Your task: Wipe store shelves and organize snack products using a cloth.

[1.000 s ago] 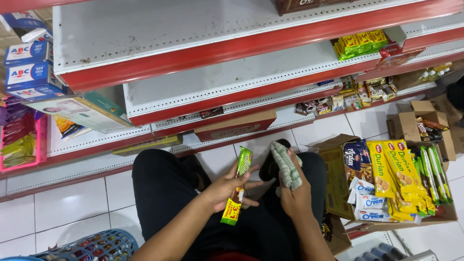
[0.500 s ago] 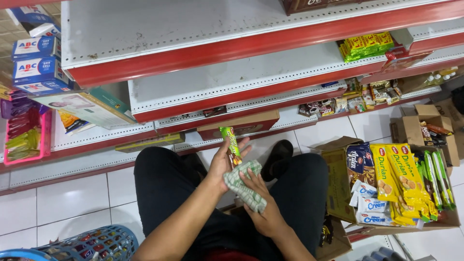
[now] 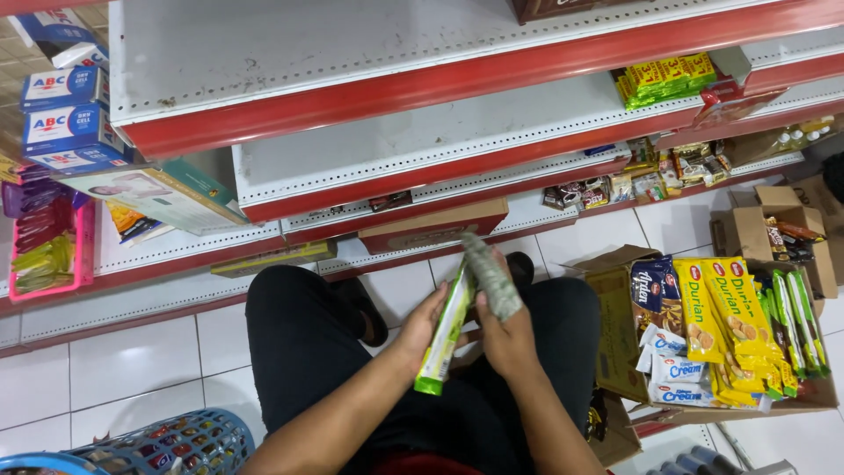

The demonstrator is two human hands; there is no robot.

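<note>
Left hand (image 3: 431,321) now grips the green biscuit packet (image 3: 446,330) lowered and upright, while right hand (image 3: 505,330) wipes it with a clutched cloth (image 3: 491,277)

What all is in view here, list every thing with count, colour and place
green packet: one, long, green, in left hand
cloth: one, grey-green, in right hand
shelves: several, white with red edges, ahead
brown box: one, on low shelf
cardboard box: one, on floor at right, holding yellow packets and other snack packs
blue-white boxes: stacked, upper left
basket: one, blue, lower left
left hand: grips packet
right hand: grips cloth against packet
</note>
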